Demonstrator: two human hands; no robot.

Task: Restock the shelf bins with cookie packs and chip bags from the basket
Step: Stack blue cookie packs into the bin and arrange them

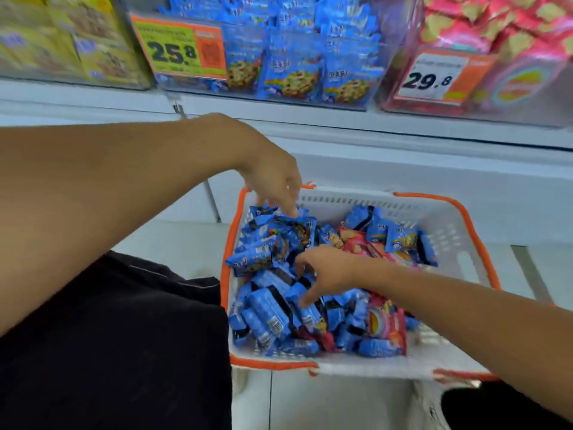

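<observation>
— Where are your hands?

— Both in the basket [459, 231]. My left hand [273, 181] dips fingertips-down onto the blue cookie packs [273, 243] at its far left corner; my right hand [322, 271] digs into the middle. Neither grip has closed on anything yet.

— Risks?

— Glossy, crinkly wrappers slip; red packs [384, 324] lie mixed in, so I might fill the blue bin [297, 57] above the basket wrongly.

The white shelf [310, 114] carries three clear bins: the middle bin [269, 57] with blue cookie packs, a yellow-pack bin [62, 41] to its left, a pink-pack bin [496, 57] to its right.
</observation>
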